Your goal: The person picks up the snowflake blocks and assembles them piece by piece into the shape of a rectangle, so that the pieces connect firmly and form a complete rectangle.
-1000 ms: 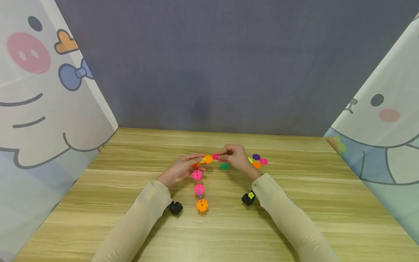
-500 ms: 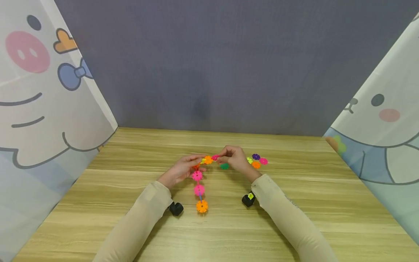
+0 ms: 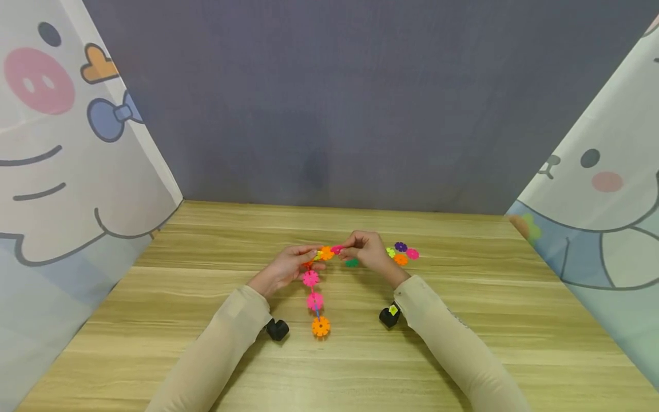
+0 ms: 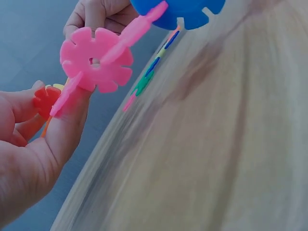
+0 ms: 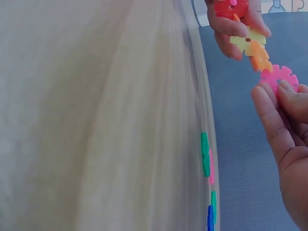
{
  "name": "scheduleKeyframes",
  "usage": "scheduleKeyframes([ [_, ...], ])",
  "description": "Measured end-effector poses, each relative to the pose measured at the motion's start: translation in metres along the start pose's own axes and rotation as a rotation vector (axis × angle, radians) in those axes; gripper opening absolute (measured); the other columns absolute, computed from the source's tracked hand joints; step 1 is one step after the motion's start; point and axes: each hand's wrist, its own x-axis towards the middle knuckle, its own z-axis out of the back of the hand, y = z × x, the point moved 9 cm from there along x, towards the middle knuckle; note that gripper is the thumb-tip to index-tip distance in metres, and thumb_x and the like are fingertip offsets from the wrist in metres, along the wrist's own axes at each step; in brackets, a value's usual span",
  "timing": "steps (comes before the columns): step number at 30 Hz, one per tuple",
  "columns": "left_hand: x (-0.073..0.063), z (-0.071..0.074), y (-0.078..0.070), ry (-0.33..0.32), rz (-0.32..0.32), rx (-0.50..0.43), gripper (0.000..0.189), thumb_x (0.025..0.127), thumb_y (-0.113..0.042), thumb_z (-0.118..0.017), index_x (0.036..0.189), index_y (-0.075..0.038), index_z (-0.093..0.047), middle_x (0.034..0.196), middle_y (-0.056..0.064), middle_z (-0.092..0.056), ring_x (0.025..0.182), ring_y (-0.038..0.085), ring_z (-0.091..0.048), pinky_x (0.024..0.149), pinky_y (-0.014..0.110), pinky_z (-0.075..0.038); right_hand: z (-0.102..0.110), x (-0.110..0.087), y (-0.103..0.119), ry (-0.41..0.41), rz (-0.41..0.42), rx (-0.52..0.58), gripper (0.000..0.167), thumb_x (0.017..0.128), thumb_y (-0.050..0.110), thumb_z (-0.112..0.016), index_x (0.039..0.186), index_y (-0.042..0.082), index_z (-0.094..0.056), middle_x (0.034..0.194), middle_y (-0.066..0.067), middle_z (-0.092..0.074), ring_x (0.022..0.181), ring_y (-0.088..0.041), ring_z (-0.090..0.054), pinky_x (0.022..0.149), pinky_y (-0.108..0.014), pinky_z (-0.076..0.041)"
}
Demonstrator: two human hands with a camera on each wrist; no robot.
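Note:
A chain of notched plastic discs runs between the hands and down toward the person. My left hand (image 3: 284,269) grips the chain near its bend, around a red disc (image 5: 231,7) and a yellow disc (image 5: 246,40). From there hang pink discs (image 3: 310,278), an edge-on blue disc (image 4: 185,9) and an orange disc (image 3: 321,327) at the low end. At the chain's other end, my right hand (image 3: 372,252) pinches a pink disc (image 5: 278,77) between thumb and fingers. Its notched edge meets another orange disc (image 5: 260,57).
Loose discs lie on the wooden table (image 3: 463,320) beyond the right hand: purple (image 3: 401,246), pink (image 3: 412,254), orange (image 3: 400,260) and yellow-green. A green disc (image 3: 352,262) lies below the right fingers. A grey panel (image 3: 329,114) rises behind the table.
The right hand has edged slightly left, and its pink disc now sits closer against the orange disc and looks more tilted. The hanging end of the chain has shifted slightly toward the person.

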Motion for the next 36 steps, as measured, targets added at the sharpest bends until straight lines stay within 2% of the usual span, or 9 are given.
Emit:
scheduleKeyframes([
  [4,-0.001,0.001,0.001,-0.006,0.006,0.004,0.04,0.107,-0.01,-0.045,0.146,0.001,-0.047,0.123,0.023,-0.064,0.082,0.011,-0.07,0.059,0.022,-0.054,-0.002,0.0,0.0,0.007,-0.008,0.006,0.006,0.089,-0.019,-0.061,0.087,-0.014,-0.065,0.087,-0.028,-0.07,0.07,-0.025,-0.072,0.069,-0.054,-0.057],
  [12,-0.001,0.003,0.002,-0.041,0.023,0.007,0.038,0.107,-0.01,-0.046,0.143,0.001,-0.05,0.121,0.021,-0.066,0.089,0.016,-0.071,0.059,0.023,-0.055,-0.004,-0.001,0.001,-0.021,-0.045,-0.032,0.006,0.089,-0.016,-0.064,0.086,-0.011,-0.066,0.085,-0.024,-0.071,0.074,-0.047,-0.068,0.066,-0.056,-0.057],
  [19,-0.001,0.004,-0.001,-0.071,0.027,0.027,0.038,0.107,-0.012,-0.045,0.143,0.002,-0.05,0.112,0.019,-0.07,0.087,0.015,-0.071,0.055,0.022,-0.052,-0.005,-0.002,0.008,-0.061,0.007,-0.093,0.007,0.089,-0.015,-0.064,0.086,-0.01,-0.068,0.084,-0.023,-0.071,0.071,-0.038,-0.07,0.065,-0.052,-0.058],
  [25,0.0,0.004,-0.002,-0.088,0.027,0.026,0.038,0.108,-0.015,-0.046,0.143,0.0,-0.051,0.113,0.015,-0.071,0.096,0.017,-0.07,0.06,0.023,-0.053,-0.008,0.002,0.012,-0.054,0.018,-0.14,0.006,0.091,-0.011,-0.065,0.086,-0.007,-0.067,0.084,-0.021,-0.071,0.073,-0.041,-0.07,0.066,-0.05,-0.059],
  [28,0.0,0.002,-0.006,-0.068,0.002,0.026,0.039,0.108,-0.016,-0.045,0.144,-0.002,-0.05,0.121,0.018,-0.068,0.103,0.02,-0.069,0.057,0.022,-0.049,-0.005,0.006,0.016,-0.055,0.014,-0.144,0.007,0.091,-0.011,-0.065,0.086,-0.007,-0.066,0.084,-0.02,-0.072,0.073,-0.037,-0.07,0.067,-0.052,-0.058],
  [32,-0.001,-0.004,-0.012,0.008,-0.034,-0.009,0.041,0.108,-0.014,-0.044,0.147,-0.001,-0.044,0.137,0.027,-0.054,0.109,0.023,-0.067,0.059,0.022,-0.051,-0.001,0.012,0.018,-0.042,-0.012,-0.122,0.005,0.091,-0.011,-0.064,0.091,-0.006,-0.065,0.088,-0.019,-0.071,0.073,-0.025,-0.071,0.07,-0.048,-0.059],
  [36,-0.004,-0.013,-0.014,0.098,-0.044,-0.051,0.044,0.108,-0.012,-0.044,0.15,-0.001,-0.037,0.141,0.034,-0.046,0.103,0.021,-0.068,0.064,0.026,-0.057,0.001,0.014,0.017,-0.015,-0.037,-0.072,0.007,0.092,-0.012,-0.062,0.098,-0.01,-0.064,0.093,-0.02,-0.07,0.077,-0.02,-0.07,0.074,-0.045,-0.06],
])
